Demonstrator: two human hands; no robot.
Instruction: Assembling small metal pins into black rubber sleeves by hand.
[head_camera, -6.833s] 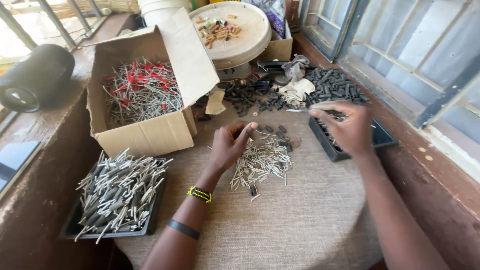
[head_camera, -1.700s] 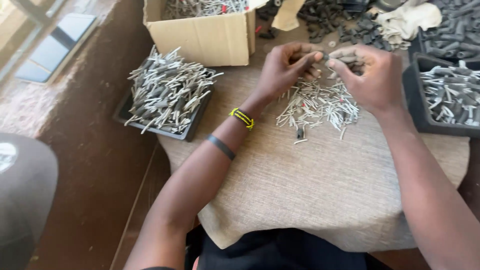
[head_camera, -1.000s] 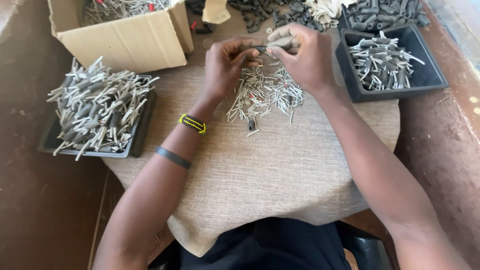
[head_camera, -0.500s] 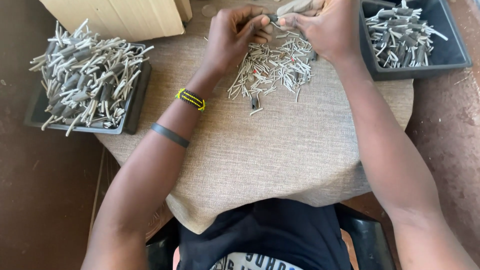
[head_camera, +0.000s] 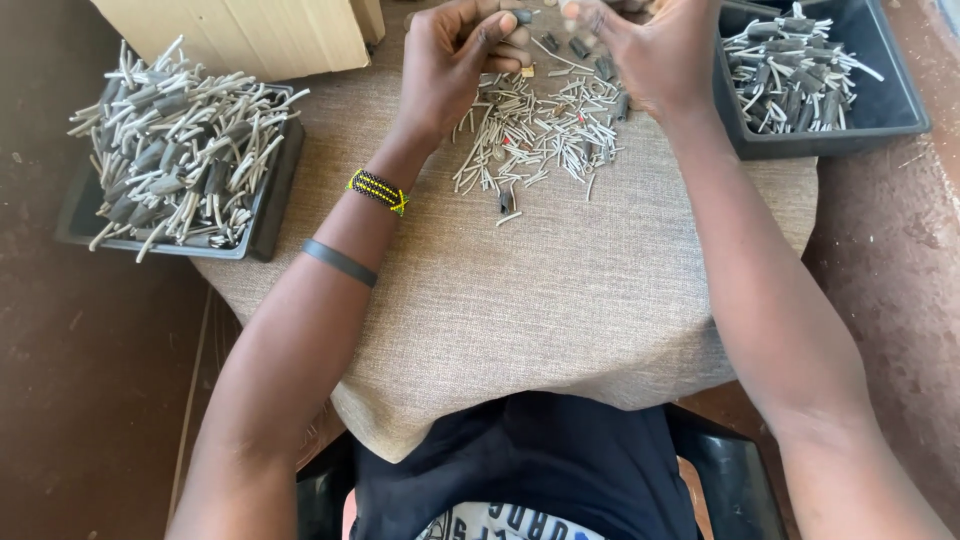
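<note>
While both hands meet above the pile, one small piece is being worked on between them.

Nearest, the beige woven cloth (head_camera: 520, 310) covers the table; beyond it lies one loose heap of short grey metal pins (head_camera: 535, 135). Left hand (head_camera: 450, 70) is pinched shut on a small dark sleeve (head_camera: 524, 16); right hand (head_camera: 650, 55) is curled, its grip unclear. Two black plastic trays flank them: left tray (head_camera: 265, 215), right tray (head_camera: 900, 115). One tan cardboard box (head_camera: 240, 35) stands farthest. Next likely needs fine fingertip alignment.
</note>
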